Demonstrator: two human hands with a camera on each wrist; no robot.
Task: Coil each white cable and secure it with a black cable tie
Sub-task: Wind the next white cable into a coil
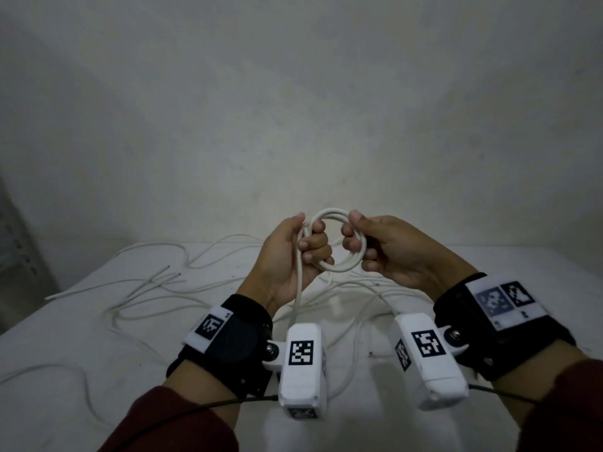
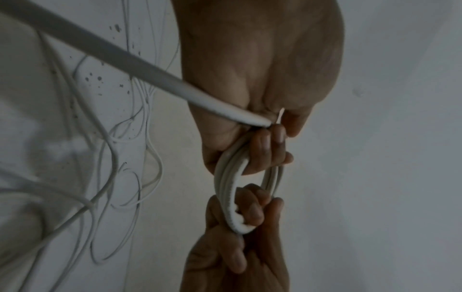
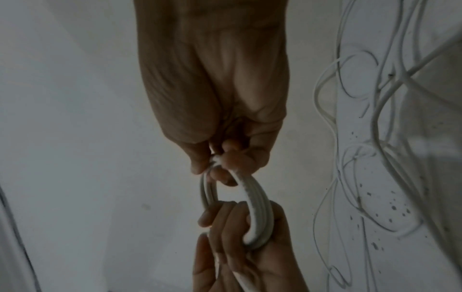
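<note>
A small coil of white cable (image 1: 330,210) is held up over the white table (image 1: 81,353) between both hands. My left hand (image 1: 305,243) grips the coil's left side with fingers curled through the loop. My right hand (image 1: 354,236) grips its right side with thumb on top and fingers curled through. The cable's loose tail (image 1: 297,298) drops from the left palm toward the table. In the left wrist view the coil (image 2: 225,187) spans from the left fingers (image 2: 265,150) to the right hand (image 2: 237,247). The right wrist view shows the coil (image 3: 257,207) the same way. No black cable tie shows in any view.
Several loose white cables (image 1: 146,288) sprawl over the table below and to the left of the hands, also seen as cables (image 2: 112,158) and cables (image 3: 362,138). A pale wall (image 1: 293,109) rises right behind the table. A grey object (image 1: 16,256) stands at the left edge.
</note>
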